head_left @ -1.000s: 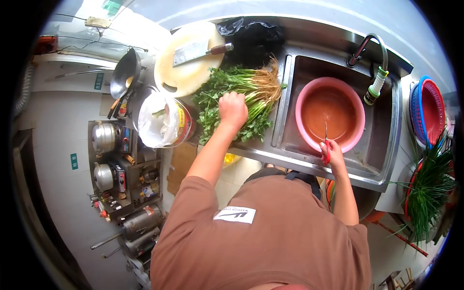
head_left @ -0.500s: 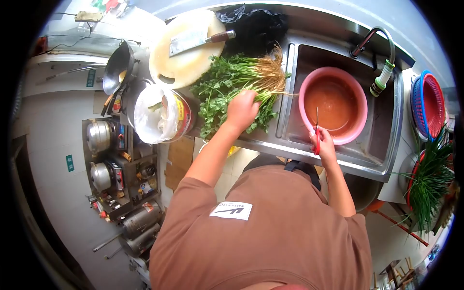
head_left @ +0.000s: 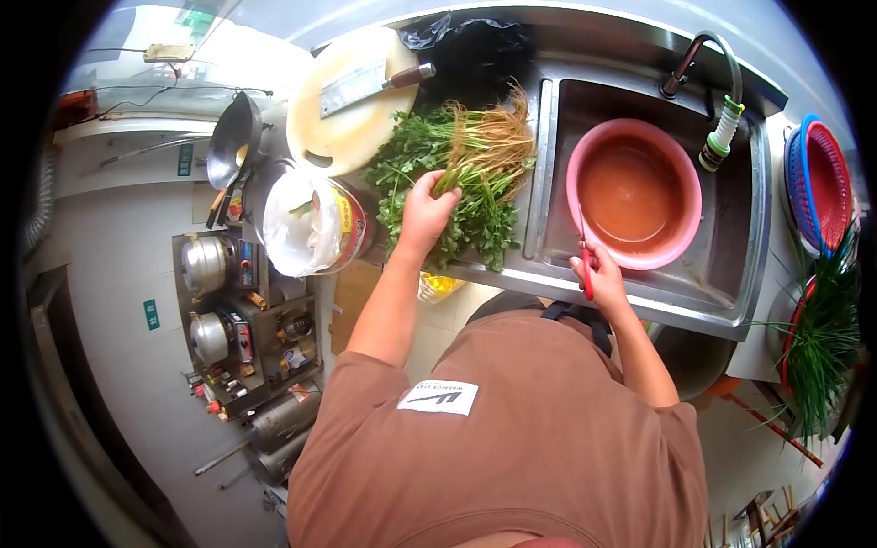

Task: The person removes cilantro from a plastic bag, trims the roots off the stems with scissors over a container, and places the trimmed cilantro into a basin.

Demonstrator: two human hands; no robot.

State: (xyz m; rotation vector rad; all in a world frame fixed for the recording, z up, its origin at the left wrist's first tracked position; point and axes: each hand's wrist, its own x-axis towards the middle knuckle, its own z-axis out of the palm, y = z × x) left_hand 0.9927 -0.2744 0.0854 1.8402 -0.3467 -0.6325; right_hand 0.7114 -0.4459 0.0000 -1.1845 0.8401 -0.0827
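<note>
My left hand (head_left: 427,208) is closed round a few stems of leafy greens, with their brown roots pointing up. Under and beside it the rest of the rooted greens (head_left: 498,146) lies in a pile left of the sink. My right hand (head_left: 600,274) holds red-handled scissors (head_left: 587,277) near the sink's front edge, their blades pointing up past the basin's rim. A pink basin (head_left: 574,183) of reddish-brown water sits in the steel sink (head_left: 722,219).
A cleaver (head_left: 354,88) lies on the round cutting board (head_left: 306,137). A lined bucket (head_left: 352,228) stands below it. The faucet (head_left: 722,137) overhangs the sink's right side. Colander baskets (head_left: 827,183) and long green stalks (head_left: 827,338) are at the right.
My left hand has lifted a small bunch slightly from the pile and drawn it left, its roots now upright. My right hand, with the scissors, has shifted left and down from the basin.
</note>
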